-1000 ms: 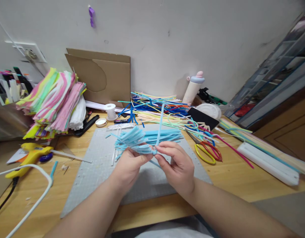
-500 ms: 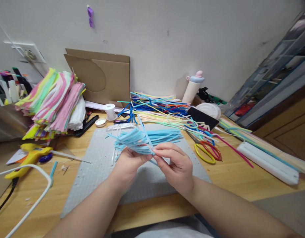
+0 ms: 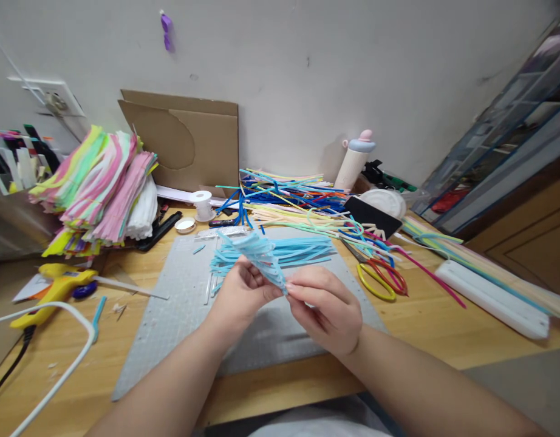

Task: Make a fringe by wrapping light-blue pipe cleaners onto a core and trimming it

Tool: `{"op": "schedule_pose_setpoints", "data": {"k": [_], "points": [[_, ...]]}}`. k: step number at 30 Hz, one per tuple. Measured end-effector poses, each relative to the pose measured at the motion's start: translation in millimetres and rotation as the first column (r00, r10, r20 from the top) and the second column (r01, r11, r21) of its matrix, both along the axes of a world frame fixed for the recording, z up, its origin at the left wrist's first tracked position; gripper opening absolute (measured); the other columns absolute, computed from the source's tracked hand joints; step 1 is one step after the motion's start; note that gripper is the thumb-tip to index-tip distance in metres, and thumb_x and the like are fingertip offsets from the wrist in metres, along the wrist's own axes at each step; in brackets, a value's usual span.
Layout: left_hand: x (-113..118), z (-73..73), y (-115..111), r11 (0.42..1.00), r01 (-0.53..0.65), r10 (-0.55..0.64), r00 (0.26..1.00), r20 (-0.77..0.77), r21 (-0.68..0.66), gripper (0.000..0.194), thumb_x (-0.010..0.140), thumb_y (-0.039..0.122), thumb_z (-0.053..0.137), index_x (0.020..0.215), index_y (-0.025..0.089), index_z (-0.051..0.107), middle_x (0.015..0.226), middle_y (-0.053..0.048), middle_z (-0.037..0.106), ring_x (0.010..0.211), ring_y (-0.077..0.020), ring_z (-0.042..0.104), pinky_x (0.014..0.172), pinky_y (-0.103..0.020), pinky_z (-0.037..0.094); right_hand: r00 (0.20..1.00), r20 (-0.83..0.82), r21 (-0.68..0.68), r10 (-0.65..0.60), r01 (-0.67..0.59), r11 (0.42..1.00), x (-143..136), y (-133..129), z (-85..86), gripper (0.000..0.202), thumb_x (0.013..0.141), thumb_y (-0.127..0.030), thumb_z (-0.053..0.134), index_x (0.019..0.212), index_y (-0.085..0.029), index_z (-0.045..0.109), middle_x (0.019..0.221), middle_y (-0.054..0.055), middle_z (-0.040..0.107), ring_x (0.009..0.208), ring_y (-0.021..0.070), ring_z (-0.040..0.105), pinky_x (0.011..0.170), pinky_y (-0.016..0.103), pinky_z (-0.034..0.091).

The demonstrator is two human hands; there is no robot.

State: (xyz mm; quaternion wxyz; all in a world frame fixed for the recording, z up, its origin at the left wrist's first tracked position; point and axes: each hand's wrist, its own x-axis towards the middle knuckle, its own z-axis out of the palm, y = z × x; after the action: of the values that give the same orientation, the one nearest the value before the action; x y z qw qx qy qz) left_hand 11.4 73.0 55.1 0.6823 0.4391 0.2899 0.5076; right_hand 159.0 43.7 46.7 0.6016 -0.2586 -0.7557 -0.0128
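Head view: light-blue strip bundle [image 3: 258,252] is up over the cutting mat [image 3: 166,315], left hand [image 3: 238,297] clamped on it, right hand [image 3: 329,306] pinching its near end, fingertips together. More blue strips [image 3: 305,249] lie on the mat's far half. I read this as seating a strip at the bundle end; next move calls for firm left hold, precise right pinch.

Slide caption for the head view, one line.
Left hand and right hand hold light-blue strips above a gray cutting mat.
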Motion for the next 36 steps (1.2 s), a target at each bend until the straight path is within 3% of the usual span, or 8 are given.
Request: {"op": "schedule_pose_setpoints", "data": {"k": [8,13,19,24,27,30,33,36], "points": [[-11,2.5,-12,0.991,0.121,-0.113,0.983,0.142,-0.050,0.045,0.068,0.022,0.074,0.111,0.024,0.059,0.098,-0.003,0.067,0.097,-0.0181,0.060,0.088,-0.030,0.043,0.974,0.190,0.040,-0.124,0.118,0.992,5,10,-5.5,0.029,0.077,-0.012,0.063,0.102,-0.026,0.061,0.091,0.002,0.069,0.088,0.0174,0.060,0.082,0.037,0.048],[-9,-3.9,-4,0.994,0.013,0.001,0.991,0.132,-0.110,0.041,0.070,0.015,0.068,0.110,0.023,0.061,0.097,-0.002,0.069,0.098,-0.0204,0.062,0.087,-0.032,0.046,0.949,0.266,-0.039,-0.169,0.186,0.982,1,10,-6.7,0.019,0.078,-0.016,0.062,0.094,-0.027,0.063,0.094,0.001,0.068,0.089,0.0184,0.059,0.085,0.038,0.042],[-6,-8.0,5,0.975,-0.158,0.163,0.986,0.018,-0.157,0.023,0.067,0.015,0.068,0.089,0.016,0.066,0.082,-0.004,0.072,0.080,-0.0207,0.067,0.076,-0.034,0.052,0.967,0.179,-0.104,-0.179,0.200,0.974,1,8,-3.9,0.022,0.079,-0.013,0.058,0.098,-0.024,0.062,0.096,0.004,0.066,0.091,0.0195,0.060,0.084,0.038,0.041],[-4,-5.0,1,0.972,-0.223,0.202,0.956,-0.212,-0.079,0.027,0.065,0.019,0.072,0.091,0.013,0.068,0.089,-0.008,0.072,0.083,-0.0256,0.067,0.078,-0.041,0.054,0.965,0.151,-0.351,-0.216,0.257,0.900,3,20,-6.8,0.026,0.081,-0.024,0.059,0.107,-0.022,0.058,0.104,0.007,0.064,0.101,0.0228,0.057,0.088,0.040,0.040],[-3,-6.3,1,0.981,-0.163,0.131,0.956,-0.261,-0.105,0.031,0.063,0.021,0.074,0.092,0.011,0.069,0.093,-0.011,0.071,0.085,-0.0278,0.066,0.079,-0.043,0.054,0.996,0.025,-0.601,-0.091,0.087,0.795,3,27,-10.9,0.022,0.081,-0.027,0.060,0.102,-0.020,0.058,0.098,0.006,0.064,0.092,0.0200,0.060,0.081,0.036,0.045],[-3,-11.5,3,0.985,-0.115,0.083,0.969,-0.232,-0.125,0.039,0.063,0.023,0.075,0.100,0.012,0.068,0.103,-0.012,0.069,0.090,-0.0287,0.065,0.079,-0.042,0.054,0.975,-0.223,-0.784,-0.004,-0.177,0.595,2,31,-13.2,0.019,0.079,-0.030,0.061,0.094,-0.017,0.057,0.080,0.002,0.063,0.073,0.0164,0.062,0.070,0.032,0.049],[-4,-15.0,4,0.984,-0.053,0.020,0.982,-0.189,-0.170,0.039,0.064,0.021,0.075,0.102,0.014,0.067,0.102,-0.010,0.069,0.087,-0.0256,0.066,0.077,-0.040,0.055,0.898,-0.438,-0.820,0.047,-0.420,0.388,2,34,-13.9,0.027,0.073,-0.034,0.067,0.091,-0.017,0.056,0.071,-0.001,0.060,0.064,0.0147,0.061,0.063,0.030,0.050],[-6,-14.4,4,0.978,0.016,-0.052,0.984,-0.170,-0.206,0.034,0.068,0.023,0.074,0.100,0.013,0.066,0.092,-0.008,0.070,0.077,-0.0210,0.067,0.072,-0.035,0.055,0.861,-0.508,-0.803,0.038,-0.489,0.342,3,37,-14.2,0.026,0.067,-0.033,0.072,0.082,-0.017,0.059,0.070,-0.001,0.060,0.064,0.0129,0.059,0.063,0.027,0.047]]}}
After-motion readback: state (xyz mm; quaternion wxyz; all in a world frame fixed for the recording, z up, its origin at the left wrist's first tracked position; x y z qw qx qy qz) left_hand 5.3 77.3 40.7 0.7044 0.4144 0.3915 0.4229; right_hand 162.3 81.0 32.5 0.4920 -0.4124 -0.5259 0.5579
